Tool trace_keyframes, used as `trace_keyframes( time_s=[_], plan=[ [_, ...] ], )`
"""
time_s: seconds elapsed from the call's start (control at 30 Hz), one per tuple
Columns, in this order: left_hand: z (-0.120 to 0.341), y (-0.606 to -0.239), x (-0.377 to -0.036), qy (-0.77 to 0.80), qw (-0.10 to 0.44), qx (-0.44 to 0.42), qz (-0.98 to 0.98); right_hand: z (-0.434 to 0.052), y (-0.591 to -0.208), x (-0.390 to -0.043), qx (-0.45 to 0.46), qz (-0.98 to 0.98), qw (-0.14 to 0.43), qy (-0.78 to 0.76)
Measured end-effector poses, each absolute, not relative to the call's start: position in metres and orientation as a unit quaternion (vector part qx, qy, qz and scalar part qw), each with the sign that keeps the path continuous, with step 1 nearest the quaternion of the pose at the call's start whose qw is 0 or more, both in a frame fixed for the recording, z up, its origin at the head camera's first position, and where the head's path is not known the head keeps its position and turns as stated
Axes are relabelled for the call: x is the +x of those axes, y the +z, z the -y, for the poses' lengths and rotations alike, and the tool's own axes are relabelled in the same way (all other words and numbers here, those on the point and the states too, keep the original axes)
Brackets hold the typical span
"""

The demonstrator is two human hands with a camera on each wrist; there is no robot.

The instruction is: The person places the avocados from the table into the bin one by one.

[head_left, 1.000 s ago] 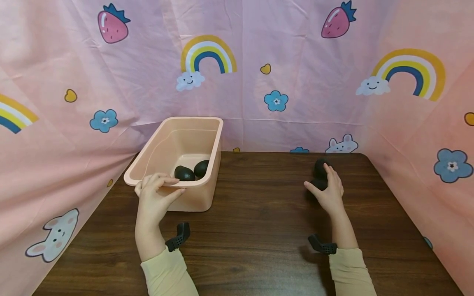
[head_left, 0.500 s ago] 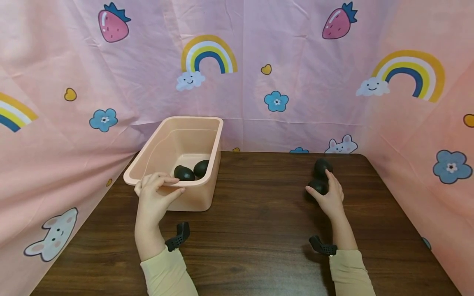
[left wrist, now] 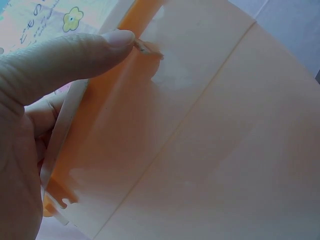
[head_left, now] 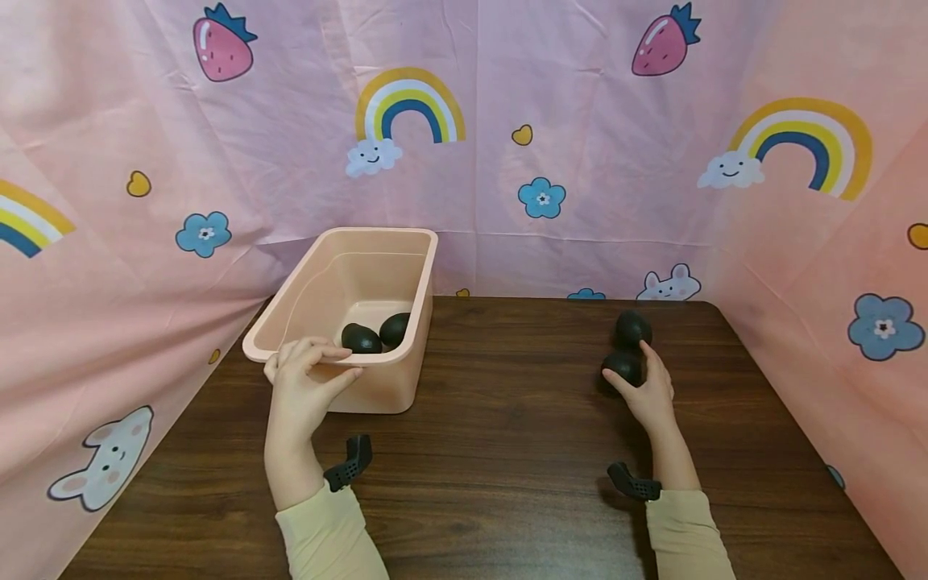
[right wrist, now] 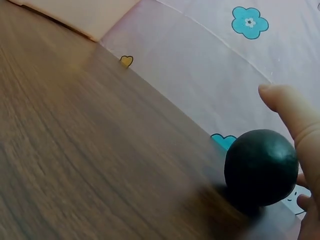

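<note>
Avocado [head_left: 623, 367] sits near the desk's [head_left: 507, 451] far right corner, cupped in your right hand [head_left: 648, 395]; a second lies just behind. Left hand [head_left: 300, 395] grips the bin's [head_left: 406, 242] near rim. Pickup stage: lift cleanly, carry left to the bin.

we see a dark wooden table [head_left: 507, 451] with rounded far corners, its grain running left to right. around it on three sides hangs a pink cloth backdrop [head_left: 580, 97], creased in places and printed with rainbows on smiling clouds [head_left: 406, 113], strawberries [head_left: 217, 44], blue flowers [head_left: 540, 197], small yellow hearts [head_left: 520, 134] and white bunnies [head_left: 109, 459]. the cloth's lower edge meets the table's far edge, where another bunny [head_left: 670, 283] peeks above the wood.
</note>
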State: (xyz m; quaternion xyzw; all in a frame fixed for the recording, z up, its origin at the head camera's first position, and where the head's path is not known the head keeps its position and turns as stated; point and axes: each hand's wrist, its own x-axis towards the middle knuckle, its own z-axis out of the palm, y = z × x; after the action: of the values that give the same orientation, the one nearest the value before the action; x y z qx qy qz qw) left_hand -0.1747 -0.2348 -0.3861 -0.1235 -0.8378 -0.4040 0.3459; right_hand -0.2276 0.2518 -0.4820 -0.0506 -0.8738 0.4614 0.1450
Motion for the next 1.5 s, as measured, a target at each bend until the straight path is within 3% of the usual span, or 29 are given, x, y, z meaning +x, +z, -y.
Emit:
trace_keyframes(
  time_s=[0.53, 1.5],
  plan=[
    [0.234, -0.386, -0.175, -0.417, 0.350, -0.130, 0.829, -0.257, -0.493, -0.230, -0.065, 0.841, 0.094, 0.529],
    [0.233, -0.386, -0.174, -0.415, 0.350, -0.128, 0.830, -0.258, -0.496, -0.235, -0.066, 0.852, 0.060, 0.515]
  ],
)
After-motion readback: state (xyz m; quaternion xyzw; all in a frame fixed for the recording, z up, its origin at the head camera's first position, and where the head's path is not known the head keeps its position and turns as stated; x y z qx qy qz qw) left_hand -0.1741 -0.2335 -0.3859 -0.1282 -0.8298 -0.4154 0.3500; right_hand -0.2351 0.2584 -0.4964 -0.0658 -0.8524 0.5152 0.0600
